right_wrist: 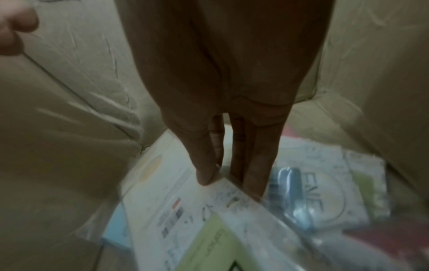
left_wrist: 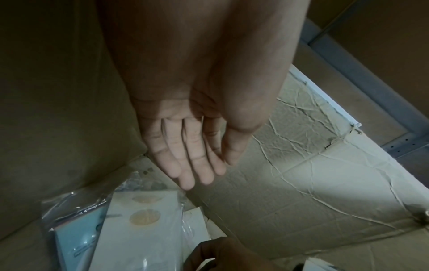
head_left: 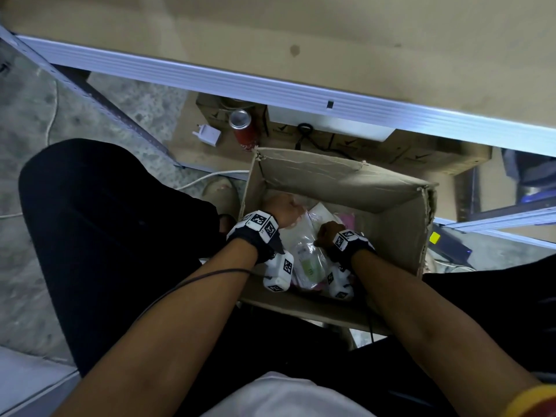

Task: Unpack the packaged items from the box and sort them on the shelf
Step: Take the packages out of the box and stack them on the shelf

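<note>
Both hands (head_left: 304, 219) reach into the box (head_left: 400, 224), right fingers (right_wrist: 206, 176) pinching a packet (right_wrist: 185, 198).

bare forearms end in black wrist straps, each carrying white camera blocks printed with black-and-white square markers, on the left hand (head_left: 281, 210) and right hand (head_left: 329, 233), with a thin black cable along the left forearm, black trousers and a white shirt hem.

Both arms reach down side by side, the left hand (left_wrist: 185, 146) flat with straight fingers, the right hand (right_wrist: 232, 146) pointing its fingers down, thumb close
</note>
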Action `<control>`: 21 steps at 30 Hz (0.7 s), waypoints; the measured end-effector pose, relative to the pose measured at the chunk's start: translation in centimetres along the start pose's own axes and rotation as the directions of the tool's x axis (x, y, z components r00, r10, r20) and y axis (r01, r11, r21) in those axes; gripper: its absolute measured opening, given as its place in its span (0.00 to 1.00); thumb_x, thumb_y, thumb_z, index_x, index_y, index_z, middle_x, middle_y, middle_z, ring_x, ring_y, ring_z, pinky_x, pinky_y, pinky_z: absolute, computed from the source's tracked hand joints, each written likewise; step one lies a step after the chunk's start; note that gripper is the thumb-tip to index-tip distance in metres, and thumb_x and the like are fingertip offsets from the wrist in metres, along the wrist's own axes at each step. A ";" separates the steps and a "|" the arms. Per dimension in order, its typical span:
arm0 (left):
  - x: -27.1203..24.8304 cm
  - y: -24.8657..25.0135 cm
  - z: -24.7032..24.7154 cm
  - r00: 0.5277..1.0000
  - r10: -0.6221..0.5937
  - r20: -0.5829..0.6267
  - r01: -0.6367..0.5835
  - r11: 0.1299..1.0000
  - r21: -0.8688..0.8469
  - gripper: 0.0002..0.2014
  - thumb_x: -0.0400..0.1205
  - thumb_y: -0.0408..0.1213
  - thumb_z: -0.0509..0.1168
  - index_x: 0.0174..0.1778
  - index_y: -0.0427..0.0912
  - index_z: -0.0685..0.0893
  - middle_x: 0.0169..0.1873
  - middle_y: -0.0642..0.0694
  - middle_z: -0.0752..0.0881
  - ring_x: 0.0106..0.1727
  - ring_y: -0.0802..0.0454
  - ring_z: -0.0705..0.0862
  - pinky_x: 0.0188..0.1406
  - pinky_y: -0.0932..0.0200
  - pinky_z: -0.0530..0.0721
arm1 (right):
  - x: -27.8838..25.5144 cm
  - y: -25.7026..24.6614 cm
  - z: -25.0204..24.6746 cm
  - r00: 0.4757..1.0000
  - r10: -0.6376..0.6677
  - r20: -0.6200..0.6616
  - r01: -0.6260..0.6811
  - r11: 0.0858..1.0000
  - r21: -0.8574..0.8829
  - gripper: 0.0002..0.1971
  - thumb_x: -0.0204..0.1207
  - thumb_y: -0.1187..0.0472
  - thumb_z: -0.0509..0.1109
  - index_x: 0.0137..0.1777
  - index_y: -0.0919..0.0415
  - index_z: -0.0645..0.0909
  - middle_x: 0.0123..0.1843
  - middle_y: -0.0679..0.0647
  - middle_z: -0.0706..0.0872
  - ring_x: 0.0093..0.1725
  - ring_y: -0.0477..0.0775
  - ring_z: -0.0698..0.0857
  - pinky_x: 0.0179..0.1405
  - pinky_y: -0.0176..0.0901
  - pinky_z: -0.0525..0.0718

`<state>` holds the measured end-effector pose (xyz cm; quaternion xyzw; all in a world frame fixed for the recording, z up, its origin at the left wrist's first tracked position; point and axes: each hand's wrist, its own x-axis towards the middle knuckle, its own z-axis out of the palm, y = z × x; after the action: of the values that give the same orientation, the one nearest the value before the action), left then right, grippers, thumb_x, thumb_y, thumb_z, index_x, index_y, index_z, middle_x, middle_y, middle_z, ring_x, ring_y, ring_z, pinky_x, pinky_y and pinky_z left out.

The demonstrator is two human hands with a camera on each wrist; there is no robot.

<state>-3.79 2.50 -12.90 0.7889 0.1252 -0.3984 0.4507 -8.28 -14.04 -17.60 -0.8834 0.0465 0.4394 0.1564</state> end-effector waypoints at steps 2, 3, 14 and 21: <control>0.1 0.0 0.1 1.000 -0.016 0.008 0.017 1.000 -0.022 0.14 0.86 0.34 0.63 0.34 0.46 0.84 0.28 0.45 0.85 0.30 0.49 0.80 0.37 0.57 0.79 | -0.1 0.0 0.1 1.000 -0.005 0.002 0.005 1.000 -0.009 0.19 0.78 0.55 0.75 0.66 0.63 0.84 0.68 0.60 0.83 0.68 0.58 0.82 0.64 0.45 0.82; 0.2 0.0 0.2 1.000 -0.026 0.014 0.026 0.999 -0.027 0.13 0.86 0.33 0.63 0.35 0.45 0.84 0.28 0.45 0.84 0.29 0.50 0.80 0.36 0.58 0.78 | -0.2 0.0 0.2 1.000 -0.014 0.003 0.014 1.000 -0.005 0.18 0.78 0.56 0.75 0.66 0.61 0.84 0.69 0.59 0.83 0.68 0.58 0.82 0.64 0.45 0.82; 0.5 0.7 0.6 0.996 -0.064 0.058 0.065 0.998 -0.020 0.19 0.90 0.27 0.46 0.35 0.36 0.74 0.33 0.37 0.75 0.21 0.51 0.75 0.20 0.67 0.69 | -0.5 1.0 -0.4 0.999 -0.020 0.037 0.015 0.993 0.113 0.17 0.81 0.52 0.71 0.61 0.64 0.85 0.65 0.61 0.85 0.63 0.59 0.85 0.60 0.43 0.82; 2.2 -1.1 2.0 0.991 -0.131 0.043 0.124 0.983 0.133 0.15 0.87 0.42 0.65 0.38 0.36 0.79 0.35 0.40 0.83 0.34 0.45 0.79 0.39 0.51 0.81 | -1.2 2.5 -2.8 0.997 0.002 -0.082 0.006 0.995 0.101 0.14 0.79 0.57 0.72 0.60 0.64 0.81 0.68 0.65 0.82 0.67 0.64 0.81 0.67 0.49 0.79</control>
<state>-3.98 1.15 -15.77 0.7966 0.1376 -0.4538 0.3750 -7.46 -17.39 -15.63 -0.8917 0.0740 0.3996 0.1991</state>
